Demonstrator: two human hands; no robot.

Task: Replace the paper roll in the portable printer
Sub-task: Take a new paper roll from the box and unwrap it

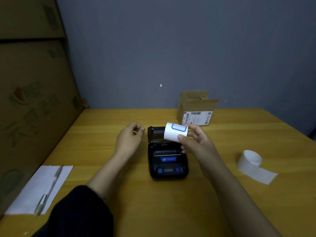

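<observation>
A black portable printer (168, 161) with blue buttons sits mid-table, its lid tipped open toward the wall. My right hand (196, 142) holds a white paper roll (175, 132) with a blue-framed label just above the open paper bay. To the left of the lid hovers my left hand (130, 139), fingers loosely curled and holding nothing. A second, partly unrolled white paper roll (252, 161) lies on the table (119, 120) to the right, apart from both hands.
A small open cardboard box (196, 108) with a shipping label stands behind the printer near the wall. A white sheet (30, 195) with a pen (49, 189) on it lies at the front left. Large cardboard panels (34, 100) line the left edge.
</observation>
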